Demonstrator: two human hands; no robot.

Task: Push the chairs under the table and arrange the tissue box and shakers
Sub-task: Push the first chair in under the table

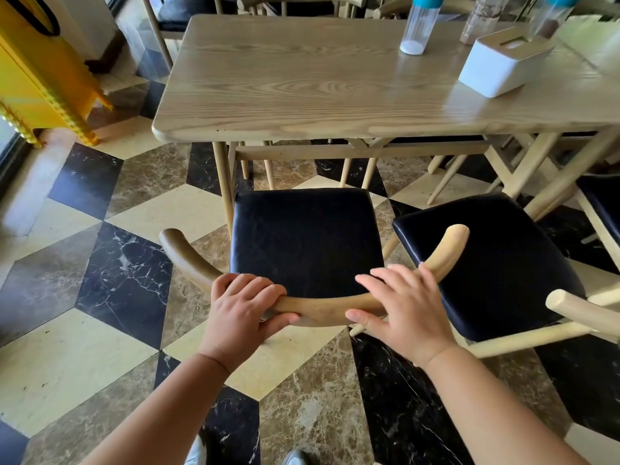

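Checkered floor [110, 360], chair [307, 243] short of counter [302, 78]; left hand [246, 308] gripping backrest [322, 308], right hand [402, 308] fingers spread, maybe just resting.

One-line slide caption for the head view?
Both hands, left hand and right hand, on the chair backrest, seat not yet under the table.

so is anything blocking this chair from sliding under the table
Nothing visible on the floor between the chair and the table. The near-left table leg stands close to the seat's left front corner, and the second chair crowds its right side, so push straight.
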